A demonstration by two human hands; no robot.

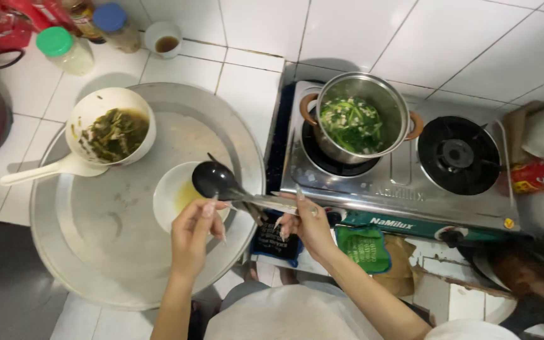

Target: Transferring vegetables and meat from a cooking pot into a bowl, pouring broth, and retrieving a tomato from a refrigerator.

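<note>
White wall tiles ran behind a tiled worktop (7, 182) that carried a big round metal tray (96, 252) beside a two-burner gas stove (404, 182). On the near-left burner stood a steel pot (373, 135) of greens in broth. The right hand (306, 223) was closed around the handle of a black ladle (215, 179); the left hand (191, 232) pinched the handle nearer the bowl with curled fingers. The ladle's cup hung just over the small white bowl (168, 189) on the tray, its long axis lying roughly level, cup pointing left and slightly away, handle trailing right toward the stove. Done well, the pour probably called for a slow tilt, with the cup kept low over the bowl's middle. A white saucepan (111, 129) of cooked greens sat behind.
</note>
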